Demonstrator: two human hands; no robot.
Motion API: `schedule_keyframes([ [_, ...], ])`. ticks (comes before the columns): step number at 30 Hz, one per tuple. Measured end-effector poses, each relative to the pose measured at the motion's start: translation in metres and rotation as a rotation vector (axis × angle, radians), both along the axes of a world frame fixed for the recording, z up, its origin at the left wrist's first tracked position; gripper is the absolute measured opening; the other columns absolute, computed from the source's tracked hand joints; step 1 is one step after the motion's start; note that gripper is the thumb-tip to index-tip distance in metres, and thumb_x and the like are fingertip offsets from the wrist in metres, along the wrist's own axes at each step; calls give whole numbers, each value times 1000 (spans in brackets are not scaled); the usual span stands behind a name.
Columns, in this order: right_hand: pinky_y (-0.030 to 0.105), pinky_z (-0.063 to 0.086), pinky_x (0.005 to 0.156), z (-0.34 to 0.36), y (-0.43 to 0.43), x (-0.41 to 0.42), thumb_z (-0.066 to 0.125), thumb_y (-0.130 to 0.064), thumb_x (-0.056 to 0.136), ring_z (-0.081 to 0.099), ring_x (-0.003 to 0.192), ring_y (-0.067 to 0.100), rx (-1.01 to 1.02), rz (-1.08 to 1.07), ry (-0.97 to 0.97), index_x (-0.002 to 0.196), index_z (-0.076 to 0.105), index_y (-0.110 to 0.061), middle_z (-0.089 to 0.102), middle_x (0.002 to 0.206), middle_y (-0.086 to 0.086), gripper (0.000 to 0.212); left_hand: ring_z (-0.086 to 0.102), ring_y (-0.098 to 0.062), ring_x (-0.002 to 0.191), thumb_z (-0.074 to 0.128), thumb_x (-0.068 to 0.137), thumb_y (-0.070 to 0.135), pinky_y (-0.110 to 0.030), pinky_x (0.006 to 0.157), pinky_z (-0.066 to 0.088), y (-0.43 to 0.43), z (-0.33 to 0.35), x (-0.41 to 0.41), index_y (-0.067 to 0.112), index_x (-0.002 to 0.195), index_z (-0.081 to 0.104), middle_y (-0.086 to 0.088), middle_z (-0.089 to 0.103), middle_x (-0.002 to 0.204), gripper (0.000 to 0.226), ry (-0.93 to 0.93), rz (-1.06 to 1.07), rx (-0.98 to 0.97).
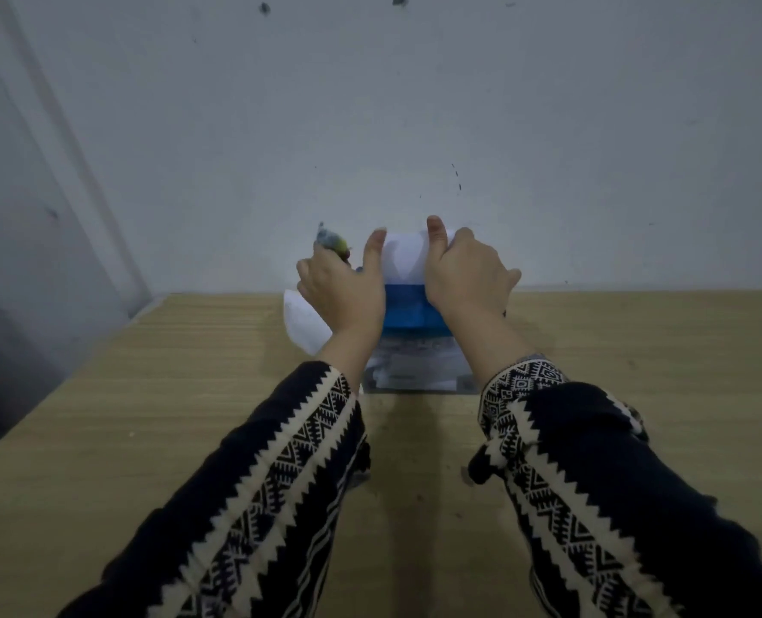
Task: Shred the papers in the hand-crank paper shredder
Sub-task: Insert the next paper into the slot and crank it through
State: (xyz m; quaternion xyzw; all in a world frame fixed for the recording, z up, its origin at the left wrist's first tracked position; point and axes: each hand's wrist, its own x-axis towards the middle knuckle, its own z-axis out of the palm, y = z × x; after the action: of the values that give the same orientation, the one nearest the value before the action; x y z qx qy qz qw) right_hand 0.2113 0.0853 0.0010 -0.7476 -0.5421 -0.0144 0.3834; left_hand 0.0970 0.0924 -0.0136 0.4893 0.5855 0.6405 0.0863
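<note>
The hand-crank shredder (408,312) has a blue top and a clear bin (414,372) holding white shreds. It stands on the wooden table near the wall. A white sheet of paper (405,256) stands upright over the blue top. My left hand (345,289) holds the sheet's left edge, thumb up against it. My right hand (466,274) grips the right edge with its thumb raised in front of the paper. The crank is hidden behind my hands.
More white paper (303,323) lies on the table (147,394) left of the shredder, partly under my left wrist. A small grey-and-yellow object (334,243) shows behind my left hand. The wall rises right behind the shredder. The table's left edge runs diagonally.
</note>
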Motion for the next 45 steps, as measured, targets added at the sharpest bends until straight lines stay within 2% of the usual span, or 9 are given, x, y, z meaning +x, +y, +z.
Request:
schedule_keyframes([
  [4, 47, 31, 91, 0, 2, 0, 10, -65, 97, 45, 79, 25, -7, -6, 0, 110, 56, -12, 65, 101, 9, 72, 50, -16, 65, 62, 81, 65, -26, 84, 48, 1, -3, 1, 22, 58, 34, 7, 43, 59, 56, -292, -58, 88],
  [7, 47, 32, 93, -1, 3, 1, 10, -66, 97, 45, 79, 25, -13, -6, 5, 111, 56, -12, 65, 101, 9, 72, 40, -14, 51, 56, 91, 57, -24, 61, 45, -2, -2, 1, 14, 57, 32, -1, 39, 52, 60, -623, -131, 76],
  [12, 48, 32, 93, 0, 3, 2, 11, -66, 97, 48, 81, 26, -7, -4, 8, 113, 55, -12, 65, 103, 9, 71, 69, -14, 78, 59, 93, 33, -30, 80, 54, -21, -10, 2, 14, 62, 62, 1, 74, 75, 36, -808, -176, 40],
  [17, 46, 31, 91, -1, 2, 3, 12, -64, 98, 46, 80, 26, -9, 4, 12, 110, 57, -11, 65, 101, 9, 71, 64, -11, 97, 62, 89, 46, -31, 82, 54, -46, -38, 2, 28, 97, 62, 8, 67, 102, 19, -907, -165, -96],
  [28, 46, 30, 90, -3, 5, 4, 13, -66, 97, 48, 79, 26, 5, 16, 22, 107, 59, -11, 65, 99, 8, 72, 62, -17, 91, 52, 94, 55, -22, 65, 45, -52, -87, -9, 14, 105, 48, -3, 62, 100, 42, -605, -118, -238],
  [33, 44, 29, 87, -3, 5, 5, 14, -66, 97, 48, 79, 26, 3, 23, 4, 105, 60, -12, 65, 99, 7, 71, 55, -18, 71, 57, 94, 49, -23, 57, 41, -44, -88, -11, 13, 85, 37, -1, 51, 78, 42, -629, -72, -405],
  [37, 44, 30, 87, -3, 6, 7, 14, -64, 98, 49, 79, 27, 2, 37, -5, 105, 61, -11, 65, 98, 8, 71, 54, -20, 72, 54, 96, 49, -34, 70, 48, -28, -83, -22, 11, 65, 48, -4, 55, 70, 50, -566, -120, -581],
  [40, 45, 30, 87, -3, 6, 8, 14, -64, 98, 49, 79, 27, 9, 47, -11, 104, 60, -11, 65, 97, 7, 70, 66, -28, 93, 51, 94, 54, -45, 86, 57, -24, -67, -29, 14, 89, 64, -13, 70, 101, 43, -653, -318, -657],
  [45, 44, 30, 87, -4, 6, 7, 15, -64, 98, 49, 80, 27, 13, 52, -15, 102, 60, -12, 64, 96, 7, 69, 61, -29, 88, 13, 85, 84, -37, 68, 48, -20, -18, -34, 22, 108, 60, -12, 64, 96, 81, -527, -594, -754],
])
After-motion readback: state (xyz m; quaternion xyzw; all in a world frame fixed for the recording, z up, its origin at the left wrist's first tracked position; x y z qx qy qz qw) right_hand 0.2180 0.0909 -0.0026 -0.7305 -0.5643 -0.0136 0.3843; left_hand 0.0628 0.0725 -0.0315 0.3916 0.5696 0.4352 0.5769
